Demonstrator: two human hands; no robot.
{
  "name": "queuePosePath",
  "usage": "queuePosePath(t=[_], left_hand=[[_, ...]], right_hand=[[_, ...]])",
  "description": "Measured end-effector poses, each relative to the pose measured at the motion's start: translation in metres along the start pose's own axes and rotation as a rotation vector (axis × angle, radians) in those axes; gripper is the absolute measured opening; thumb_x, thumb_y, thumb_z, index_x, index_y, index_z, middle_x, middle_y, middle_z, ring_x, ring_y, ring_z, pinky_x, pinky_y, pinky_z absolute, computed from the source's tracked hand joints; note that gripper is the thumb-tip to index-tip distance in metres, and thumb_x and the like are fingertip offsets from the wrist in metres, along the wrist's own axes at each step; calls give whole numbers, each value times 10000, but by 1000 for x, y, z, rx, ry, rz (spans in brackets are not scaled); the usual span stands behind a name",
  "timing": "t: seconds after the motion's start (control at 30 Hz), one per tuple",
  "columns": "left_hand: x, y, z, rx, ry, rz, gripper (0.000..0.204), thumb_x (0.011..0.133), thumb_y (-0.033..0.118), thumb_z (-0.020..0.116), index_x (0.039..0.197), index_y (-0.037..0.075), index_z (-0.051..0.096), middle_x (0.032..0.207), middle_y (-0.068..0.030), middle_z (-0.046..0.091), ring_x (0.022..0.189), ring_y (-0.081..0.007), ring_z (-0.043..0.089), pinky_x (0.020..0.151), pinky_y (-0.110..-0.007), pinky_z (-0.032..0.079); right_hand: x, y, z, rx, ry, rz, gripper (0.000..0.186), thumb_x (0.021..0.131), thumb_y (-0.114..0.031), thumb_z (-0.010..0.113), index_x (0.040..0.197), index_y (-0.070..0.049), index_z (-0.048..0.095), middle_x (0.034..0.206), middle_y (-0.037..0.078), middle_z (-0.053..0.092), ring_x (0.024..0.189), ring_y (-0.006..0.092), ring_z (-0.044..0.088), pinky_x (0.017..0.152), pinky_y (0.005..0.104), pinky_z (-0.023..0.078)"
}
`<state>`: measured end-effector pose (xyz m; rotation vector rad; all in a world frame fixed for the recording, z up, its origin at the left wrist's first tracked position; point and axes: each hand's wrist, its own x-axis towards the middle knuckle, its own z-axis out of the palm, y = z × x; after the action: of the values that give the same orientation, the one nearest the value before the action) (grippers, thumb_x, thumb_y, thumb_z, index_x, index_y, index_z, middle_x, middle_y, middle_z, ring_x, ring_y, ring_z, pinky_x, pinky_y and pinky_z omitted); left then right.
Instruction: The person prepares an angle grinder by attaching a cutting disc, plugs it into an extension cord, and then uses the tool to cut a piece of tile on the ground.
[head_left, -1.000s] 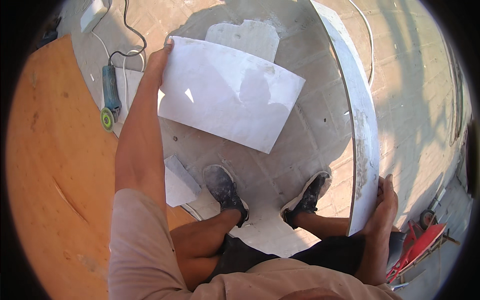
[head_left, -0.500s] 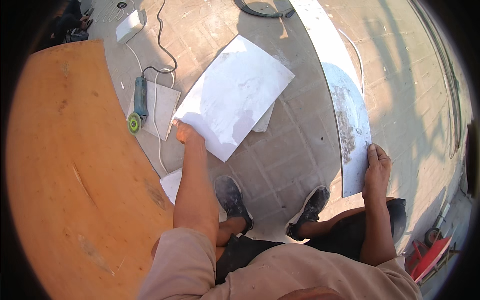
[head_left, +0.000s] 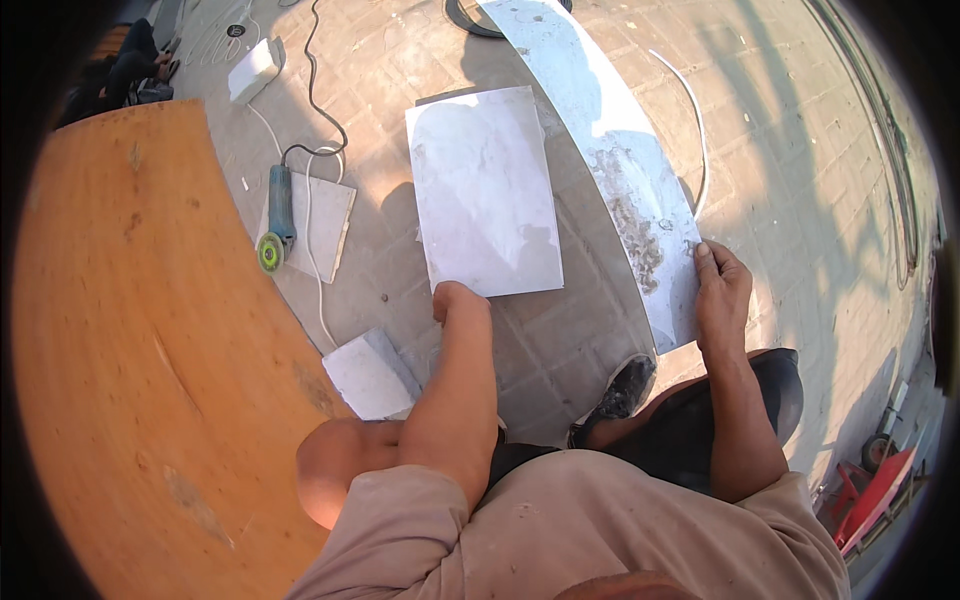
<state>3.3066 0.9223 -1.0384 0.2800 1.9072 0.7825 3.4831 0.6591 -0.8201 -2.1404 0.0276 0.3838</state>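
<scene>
My left hand [head_left: 458, 300] is closed on the near left corner of a white rectangular slab [head_left: 485, 190], which lies nearly square to me over the paving; the fingertips are hidden. At the right, my right hand [head_left: 722, 295] grips the near end of a long white strip [head_left: 600, 140], thumb on its face and fingers out of sight beneath. Grey-brown stains mottle the strip's near half. Left of the slab, an angle grinder [head_left: 280, 215] with a green disc rests on a smaller pale tile [head_left: 325, 225].
A large orange-brown wooden board [head_left: 140, 350] fills the left side. A white block [head_left: 372, 375] stands by its edge, another block [head_left: 253, 70] farther off. Cords cross the paving [head_left: 390, 130]. Another person [head_left: 140, 65] is at the far left; a red wheelbarrow [head_left: 875, 500] is at the lower right.
The slab has turned and shifted right with my left hand. My right hand has moved the strip leftward and slightly away from me. The white block beside the board now shows more fully.
</scene>
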Motion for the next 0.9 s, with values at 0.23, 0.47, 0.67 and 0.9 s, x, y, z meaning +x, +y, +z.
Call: queuePosePath(t=[0.23,0.47,0.67,0.9], left_hand=[[34,77,18,656,-361,360,657,940,447,712,1232,-130,597,1309,-306,633,1184,-406,642,1004,-464,515],[-35,8,16,683,-164,318,684,879,389,813,1230,-141,562,1276,-332,636,1157,-454,649,995,-489,527],[-77,38,31,1062,89,797,618,951,301,695,1348,-72,404,1390,-273,485,1326,-418,495,1073,-531,432],[-59,81,105,1050,-757,1232,754,932,285,693,1516,-54,358,1543,-276,342,1430,-420,389,1181,-482,371]], right_hand=[[-6,-1,5,-30,66,2,326,1019,-204,604,1130,79,721,902,125,740,839,144,633,815,331,511],[-12,8,12,80,62,-51,315,1033,-177,577,1100,92,726,853,109,721,785,149,612,760,344,501],[-27,68,93,-29,56,-22,301,988,-246,622,1072,11,755,921,207,744,856,311,705,805,398,518],[-46,128,128,-145,18,153,296,970,-306,637,1061,-60,773,925,182,749,856,329,712,807,415,523]])
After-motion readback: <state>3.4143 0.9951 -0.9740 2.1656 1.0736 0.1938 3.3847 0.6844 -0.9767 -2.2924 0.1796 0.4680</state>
